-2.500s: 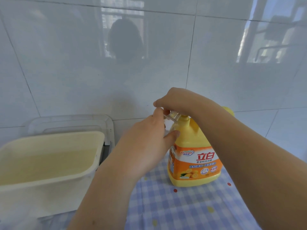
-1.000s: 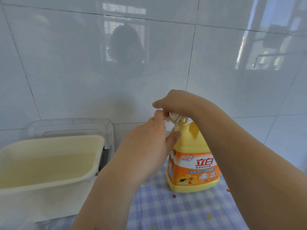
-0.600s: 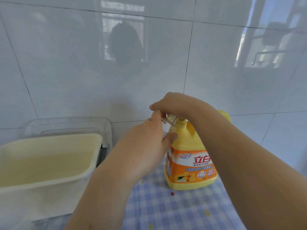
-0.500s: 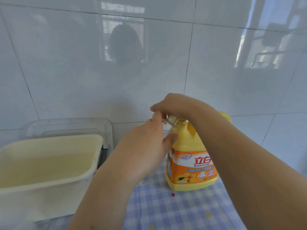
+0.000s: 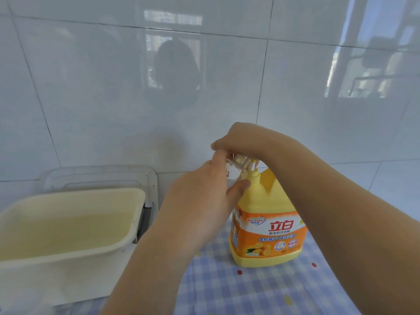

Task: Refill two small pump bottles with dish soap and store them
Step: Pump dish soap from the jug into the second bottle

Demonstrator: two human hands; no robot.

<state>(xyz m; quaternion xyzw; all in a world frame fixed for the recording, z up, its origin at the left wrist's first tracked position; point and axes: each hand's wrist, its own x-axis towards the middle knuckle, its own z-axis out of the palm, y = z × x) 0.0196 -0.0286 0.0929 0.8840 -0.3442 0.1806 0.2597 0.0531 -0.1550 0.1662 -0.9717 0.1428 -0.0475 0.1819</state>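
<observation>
A large yellow dish soap jug (image 5: 266,226) with an orange label stands upright on the checked tablecloth (image 5: 250,292). My right hand (image 5: 245,142) lies on top of its pump head, fingers bent over it. My left hand (image 5: 204,198) grips a small clear bottle (image 5: 236,169), tilted with its mouth up against the pump spout. Most of the small bottle is hidden behind my left hand. A second small bottle is not visible.
A cream plastic tub (image 5: 68,223) stands at the left, with a clear plastic lid or tray (image 5: 102,176) leaning behind it against the white tiled wall (image 5: 204,76). The tablecloth runs to the right and toward me.
My right hand has risen slightly with the pump head, so the pump stem now shows. The left hand keeps the small bottle at the spout. The view has shifted a little.
</observation>
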